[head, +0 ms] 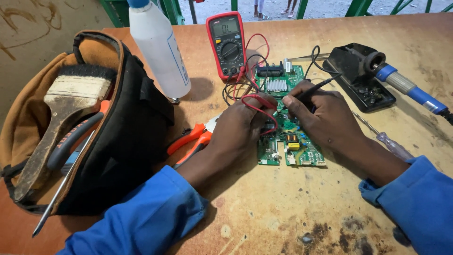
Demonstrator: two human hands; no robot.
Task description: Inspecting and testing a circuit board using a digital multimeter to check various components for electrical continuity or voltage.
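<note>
A green circuit board with a finned heatsink lies on the worn wooden table. My left hand rests on the board's left side, holding a red test probe whose red lead loops over my fingers. My right hand grips a black test probe like a pen, tip down on the board's middle. Both leads run back to a red multimeter standing behind the board, display lit.
An open tool bag at left holds a paint brush and screwdrivers. A white plastic bottle stands beside it. Orange-handled pliers lie under my left wrist. A soldering iron on its black stand and a clear-handled screwdriver lie right.
</note>
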